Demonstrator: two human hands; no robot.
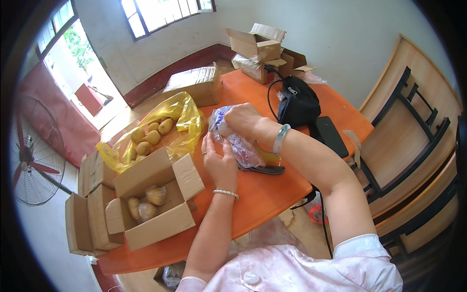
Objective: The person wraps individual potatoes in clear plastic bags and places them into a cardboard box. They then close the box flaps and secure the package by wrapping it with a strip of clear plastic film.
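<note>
A crumpled bundle of clear plastic bags (242, 149) with blue printing at its far end lies on the orange table (270, 197). My right hand (242, 118), a pale green bangle on its wrist, is closed around the far end of the plastic, its fingertips partly hidden. From the near left side my left hand (220, 162) holds the same plastic between thumb and fingers. To the left, an open cardboard box (160, 226) contains several round yellow-brown fruits (156, 195) in clear wrapping. Behind it, more loose fruits (153, 137) rest in a spread yellow plastic bag (188, 126).
Beside the plastic lies a dark flat tool (268, 169), close to a yellow curved item (268, 155). A black pouch (301, 102) and a dark phone-like slab (331, 135) are on the right. Cardboard boxes (195, 85) stand at the back; folded tables (405, 109) lean on the right wall.
</note>
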